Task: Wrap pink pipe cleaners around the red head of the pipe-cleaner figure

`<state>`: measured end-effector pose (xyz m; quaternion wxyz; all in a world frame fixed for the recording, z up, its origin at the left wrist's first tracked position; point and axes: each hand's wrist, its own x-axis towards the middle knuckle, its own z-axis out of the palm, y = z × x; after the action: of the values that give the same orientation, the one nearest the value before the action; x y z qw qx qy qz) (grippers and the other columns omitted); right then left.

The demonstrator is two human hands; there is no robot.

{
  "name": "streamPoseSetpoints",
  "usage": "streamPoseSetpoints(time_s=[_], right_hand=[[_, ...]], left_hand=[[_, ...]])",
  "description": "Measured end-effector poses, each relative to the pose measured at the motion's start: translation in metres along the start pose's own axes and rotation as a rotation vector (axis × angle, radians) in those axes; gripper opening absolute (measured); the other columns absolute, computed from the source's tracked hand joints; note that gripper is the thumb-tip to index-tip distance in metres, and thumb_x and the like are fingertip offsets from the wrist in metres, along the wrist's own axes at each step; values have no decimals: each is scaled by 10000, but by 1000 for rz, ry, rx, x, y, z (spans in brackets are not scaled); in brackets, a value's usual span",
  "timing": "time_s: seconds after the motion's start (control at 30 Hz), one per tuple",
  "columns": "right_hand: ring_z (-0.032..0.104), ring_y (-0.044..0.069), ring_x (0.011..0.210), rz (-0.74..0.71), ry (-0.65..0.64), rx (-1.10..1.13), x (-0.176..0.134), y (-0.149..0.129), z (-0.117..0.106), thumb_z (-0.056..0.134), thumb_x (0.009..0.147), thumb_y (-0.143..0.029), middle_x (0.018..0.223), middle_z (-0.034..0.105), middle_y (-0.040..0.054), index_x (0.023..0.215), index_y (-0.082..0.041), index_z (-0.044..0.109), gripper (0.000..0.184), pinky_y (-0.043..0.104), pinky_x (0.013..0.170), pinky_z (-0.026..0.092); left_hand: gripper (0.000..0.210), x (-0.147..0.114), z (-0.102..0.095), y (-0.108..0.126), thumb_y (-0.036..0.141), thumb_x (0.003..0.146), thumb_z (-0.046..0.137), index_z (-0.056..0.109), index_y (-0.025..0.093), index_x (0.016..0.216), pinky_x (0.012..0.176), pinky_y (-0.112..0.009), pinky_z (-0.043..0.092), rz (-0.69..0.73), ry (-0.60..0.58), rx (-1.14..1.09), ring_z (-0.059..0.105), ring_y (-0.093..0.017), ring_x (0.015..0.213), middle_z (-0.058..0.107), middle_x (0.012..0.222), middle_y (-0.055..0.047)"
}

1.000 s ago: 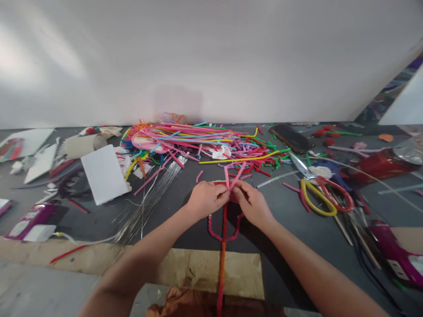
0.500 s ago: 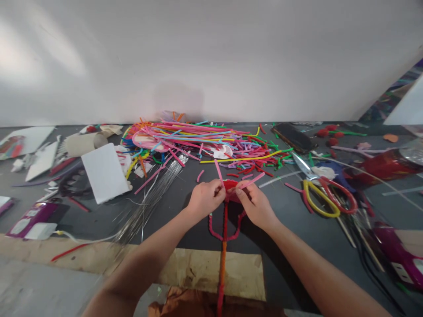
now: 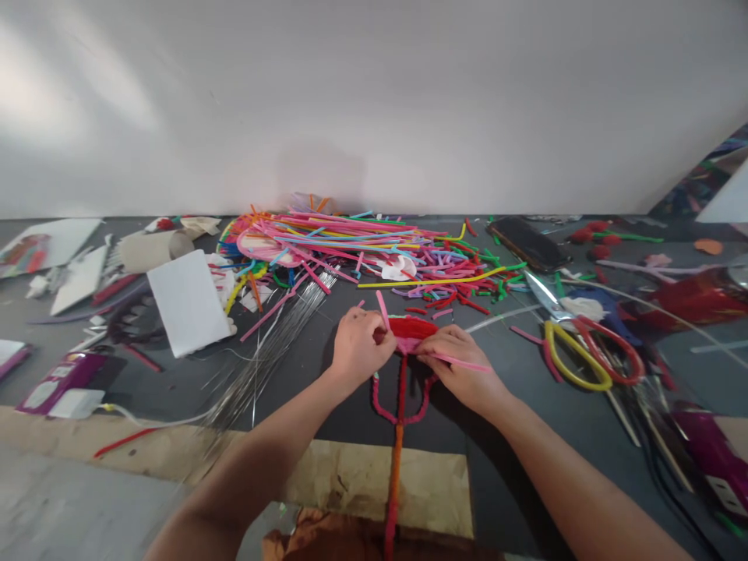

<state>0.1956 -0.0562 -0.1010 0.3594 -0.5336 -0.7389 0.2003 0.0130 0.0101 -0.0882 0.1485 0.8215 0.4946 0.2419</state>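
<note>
A red and pink pipe-cleaner piece (image 3: 412,327) lies between my hands, with a long stem (image 3: 395,467) in red and orange running down toward me and a curved pink loop (image 3: 382,411) around its upper part. My left hand (image 3: 363,339) is closed in a pinch on a pink pipe cleaner (image 3: 382,308), whose end points up. From the fingers of my right hand (image 3: 461,362), also closed, a pink strand (image 3: 467,364) sticks out to the right. The fingertips of both hands meet the lower edge of the red part and partly cover it.
Behind my hands lies a heap of coloured pipe cleaners (image 3: 351,241). Scissors (image 3: 576,351) with yellow and red handles and a dark phone (image 3: 529,243) are to the right. Left are thin wires (image 3: 262,366), a white card (image 3: 188,305) and a cardboard tube (image 3: 155,251).
My right hand has turned over and its pink strand now points right and slightly down instead of up. More of the red part shows. The view has shifted slightly.
</note>
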Motion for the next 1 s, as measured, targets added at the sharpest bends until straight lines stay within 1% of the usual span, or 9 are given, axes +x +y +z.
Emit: streamPoseSetpoints(time_s=[0.13,0.33,0.43,0.53,0.63,0.73,0.8,0.9,1.0], right_hand=[[559,179,791,-48,-34,-11,0,6,-2,572,852,-231,816,711,12,817,-234,674,108,341,777,437],[573,173,844,-141,-93,-32,-1,12,-5,543,865,-191,885,714,12,839,-233,677,143,350,790,432],[580,158,836,-181,-78,-16,-1,12,-4,534,872,-172,887,713,10,858,-229,674,152,339,790,432],[586,155,808,-212,-37,13,0,13,-4,544,871,-184,868,713,21,852,-218,667,129,333,774,436],[589,151,798,-235,-18,32,0,14,-2,559,864,-188,850,711,26,840,-205,655,100,327,770,437],[590,147,797,-241,-11,22,-1,15,-2,571,858,-179,844,710,24,849,-196,645,76,320,769,436],[589,148,794,-245,-9,5,-1,15,-1,573,852,-167,841,708,25,845,-192,646,78,319,768,437],[589,149,799,-242,-23,-13,-1,15,-1,563,852,-143,855,709,24,846,-195,656,106,320,777,436],[585,152,813,-221,-44,-23,0,14,-1,565,851,-140,869,710,19,856,-198,662,113,319,786,435]], left_hand=[[135,1,-2,-4,162,645,593,508,189,544,790,-385,371,-9,60,106,509,-240,925,639,824,-30],[168,2,-3,-8,185,649,633,524,179,523,774,-407,353,-53,5,203,462,-251,937,605,862,-37],[246,3,-14,-10,275,713,633,526,180,512,747,-380,367,-16,-27,252,460,-244,913,584,814,-49],[330,-4,-32,-3,390,776,602,528,180,532,673,-331,382,96,-102,346,481,-195,765,544,698,-42],[232,-17,-43,11,310,856,525,604,180,680,678,-318,406,336,-50,428,509,-166,739,586,764,-40],[158,-29,-38,17,222,891,482,637,207,921,881,-358,408,714,-55,426,529,-180,975,642,1006,-23],[213,-31,-30,15,202,903,464,608,206,1060,1005,-409,342,850,-76,446,465,-200,1145,609,1174,-17],[242,-27,-19,5,168,909,440,596,173,1095,1050,-446,291,854,-62,477,472,-204,1151,628,1162,-28],[215,-18,-14,0,169,919,425,622,199,999,1025,-442,294,757,-66,462,551,-159,956,683,963,-1]])
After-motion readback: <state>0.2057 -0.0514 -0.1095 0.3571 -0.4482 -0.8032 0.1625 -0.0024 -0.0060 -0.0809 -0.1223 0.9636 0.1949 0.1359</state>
